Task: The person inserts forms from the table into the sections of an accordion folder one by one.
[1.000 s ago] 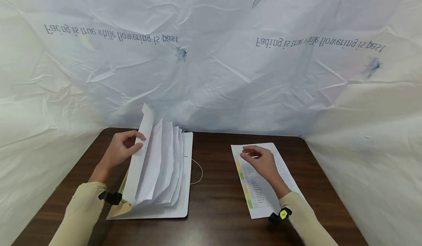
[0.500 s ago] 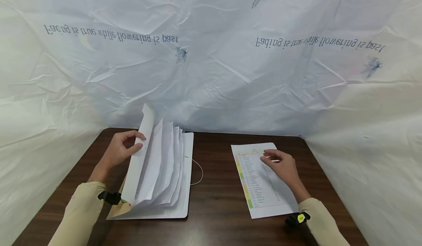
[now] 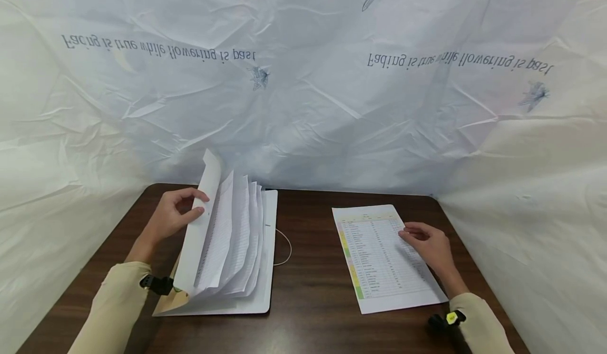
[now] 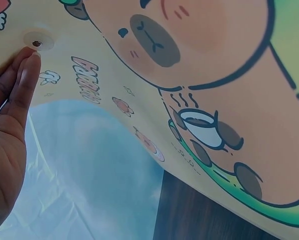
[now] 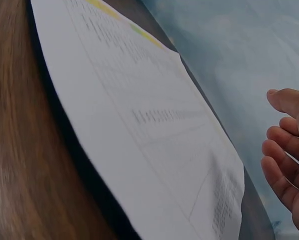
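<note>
My left hand holds up the cover of a document folder on the left of the table, thumb and fingers at the cover's edge. Inside, several printed sheets fan upward. The left wrist view shows the cover's outside, with a cartoon animal and a cup; the fingers sit by a small round hole. To the right lies a printed table sheet with coloured cells down its left side. My right hand hovers at that sheet's right edge, fingers loosely curled, seemingly apart from it and holding nothing.
A thin pale cord loops out from the folder's right side. The dark brown wooden table has rounded far corners. White sheeting with printed words and insects hangs behind it and along both sides.
My right hand has moved right and slightly nearer me, from above the sheet's upper middle to its right edge, uncovering more print. The left hand, folder and sheet stay put.
</note>
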Action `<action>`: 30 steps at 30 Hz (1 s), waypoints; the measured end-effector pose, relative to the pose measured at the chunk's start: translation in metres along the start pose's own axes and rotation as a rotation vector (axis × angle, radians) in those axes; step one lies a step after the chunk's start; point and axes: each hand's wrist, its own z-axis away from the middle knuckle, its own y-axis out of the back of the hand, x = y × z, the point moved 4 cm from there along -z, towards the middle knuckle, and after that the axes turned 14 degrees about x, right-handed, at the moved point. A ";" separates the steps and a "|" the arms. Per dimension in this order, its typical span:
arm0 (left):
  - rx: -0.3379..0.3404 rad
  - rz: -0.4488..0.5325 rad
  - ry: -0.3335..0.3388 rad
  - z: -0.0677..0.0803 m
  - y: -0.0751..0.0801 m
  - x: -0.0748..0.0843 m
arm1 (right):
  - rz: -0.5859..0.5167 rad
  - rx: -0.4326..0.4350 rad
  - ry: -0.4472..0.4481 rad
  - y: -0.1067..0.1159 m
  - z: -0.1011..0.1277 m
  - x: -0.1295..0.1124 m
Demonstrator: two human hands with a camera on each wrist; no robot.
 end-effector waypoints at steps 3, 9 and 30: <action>0.004 -0.003 0.007 0.000 0.000 0.000 | 0.016 0.000 -0.015 0.003 0.000 0.009; 0.010 -0.009 0.007 0.001 0.001 0.000 | 0.052 -0.004 -0.028 0.004 -0.001 0.025; 0.010 0.012 -0.008 0.001 -0.001 0.001 | 0.192 -0.187 -0.123 -0.006 0.004 0.032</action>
